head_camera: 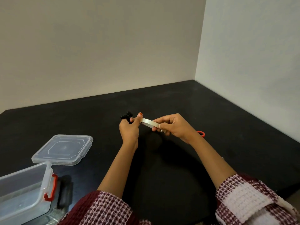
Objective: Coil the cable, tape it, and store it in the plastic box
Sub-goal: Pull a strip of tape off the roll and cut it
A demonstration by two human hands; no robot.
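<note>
The left hand (129, 129) grips the coiled black cable (127, 115), whose ends poke up past the fingers. The right hand (176, 127) pinches a tape roll (150, 123) that slants down to the right. Both are above a black counter (227, 111) in a pale-walled corner, and the open plastic box (24, 184) sits near-left.

Far half of table (211, 108), from my hands to back wall: free passage. Right side toward side wall: free, except red loop handle (201, 133) just behind my right hand (176, 127), mostly hidden. Left front: plastic box (46, 181), top open, entry from above unobstructed. Lid (63, 149) flat just behind box, low obstacle. Between my hands: tape roll (151, 125), pinched by right, bridges gap to left hand (129, 132) gripping cable (126, 116); no passage there.
</note>
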